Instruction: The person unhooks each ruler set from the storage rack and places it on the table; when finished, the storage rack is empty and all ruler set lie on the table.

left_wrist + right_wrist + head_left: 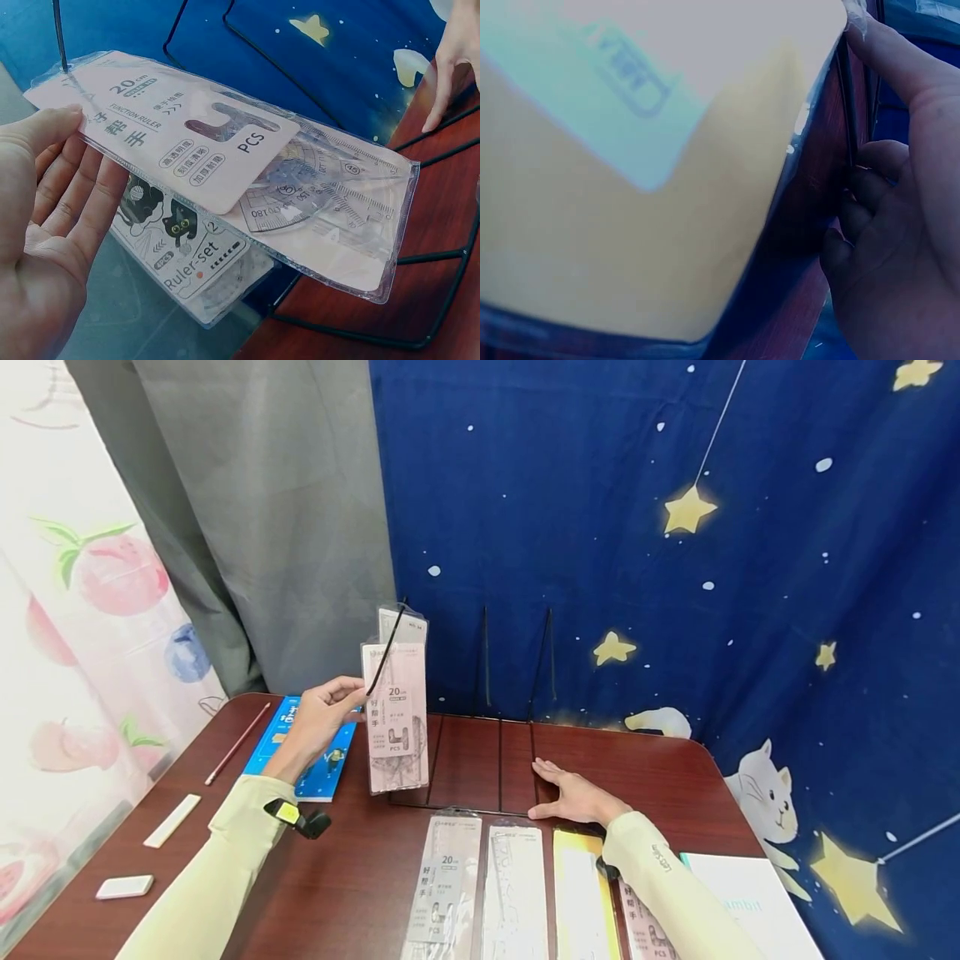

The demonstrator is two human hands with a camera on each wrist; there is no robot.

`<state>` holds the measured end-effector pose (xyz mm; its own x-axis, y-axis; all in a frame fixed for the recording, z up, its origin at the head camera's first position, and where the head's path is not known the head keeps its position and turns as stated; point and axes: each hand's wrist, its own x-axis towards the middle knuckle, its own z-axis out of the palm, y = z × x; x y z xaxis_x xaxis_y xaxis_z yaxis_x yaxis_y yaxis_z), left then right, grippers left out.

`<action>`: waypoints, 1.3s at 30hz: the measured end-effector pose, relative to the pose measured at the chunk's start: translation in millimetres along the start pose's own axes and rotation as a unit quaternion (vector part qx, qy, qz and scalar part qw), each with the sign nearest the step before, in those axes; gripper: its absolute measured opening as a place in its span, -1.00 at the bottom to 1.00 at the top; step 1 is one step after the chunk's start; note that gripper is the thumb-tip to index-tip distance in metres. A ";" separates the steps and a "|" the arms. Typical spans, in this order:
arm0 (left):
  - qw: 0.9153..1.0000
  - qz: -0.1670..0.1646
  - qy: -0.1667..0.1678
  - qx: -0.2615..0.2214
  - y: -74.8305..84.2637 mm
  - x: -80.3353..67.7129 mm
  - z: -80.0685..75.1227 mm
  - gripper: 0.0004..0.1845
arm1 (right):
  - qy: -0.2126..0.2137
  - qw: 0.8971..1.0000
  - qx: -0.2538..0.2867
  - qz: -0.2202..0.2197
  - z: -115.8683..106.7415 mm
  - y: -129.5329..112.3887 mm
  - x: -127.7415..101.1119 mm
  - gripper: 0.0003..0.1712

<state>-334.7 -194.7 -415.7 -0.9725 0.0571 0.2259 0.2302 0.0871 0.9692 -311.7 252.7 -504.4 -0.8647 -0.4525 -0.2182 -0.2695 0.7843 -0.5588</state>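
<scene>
My left hand [324, 714] pinches the edge of a pink ruler-set packet [397, 718] between thumb and fingers, as the left wrist view shows. The packet hangs by a prong of a black wire rack [501, 768], whose tip comes through at its top. Behind it on the same prong is a second ruler-set packet [184, 247] with a black cat print. My right hand [573, 795] lies low at the rack's right base wire, fingers stretched over it and thumb by the front wire. Its fingers [870, 180] appear beside that wire in the right wrist view.
Several flat packets, including a grey ruler set [446, 885], a clear one [514, 893] and a yellow one [585, 893], lie before the rack. Left are a blue book [322, 777], a pencil [238, 745] and two white blocks [172, 821]. A white booklet [750, 902] lies right.
</scene>
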 end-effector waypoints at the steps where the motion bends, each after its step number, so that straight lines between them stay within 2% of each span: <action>1: 1.000 -0.002 0.000 0.004 -0.4 -2.2 -0.6 -0.70 | 0.000 1.000 0.000 0.000 0.0 -0.1 -0.1 0.17; 7: 1.000 -0.016 -0.002 0.021 -3.1 -14.7 -2.4 -0.61 | 0.001 1.000 0.000 0.000 0.1 -0.6 -0.5 0.18; 13: 1.000 -0.022 -0.007 0.004 -3.0 -28.9 -2.5 -0.68 | 0.004 1.000 -0.001 0.003 1.3 -0.6 -0.8 0.17; 19: 1.000 -0.013 -0.004 0.008 0.7 -47.6 -4.8 -0.76 | 0.001 1.000 -0.002 -0.002 3.1 -1.7 0.3 0.16; 24: 1.000 -0.001 -0.008 0.023 3.0 -56.0 -4.6 -0.82 | 0.005 1.000 -0.001 0.005 1.3 -1.0 -0.9 0.16; 35: 0.999 0.015 -0.014 0.044 10.1 -79.6 -6.2 -0.74 | 0.001 1.000 -0.002 0.002 0.8 -0.6 -0.4 0.17; 39: 0.999 0.017 -0.017 0.025 15.4 -90.1 -5.6 -0.81 | 0.001 1.000 -0.001 0.002 0.2 -0.7 -0.7 0.17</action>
<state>-243.7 -204.1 -420.6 -0.9624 0.0952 0.2544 0.2657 0.1346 0.9546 -310.9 252.4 -504.0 -0.8667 -0.4483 -0.2188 -0.2665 0.7869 -0.5566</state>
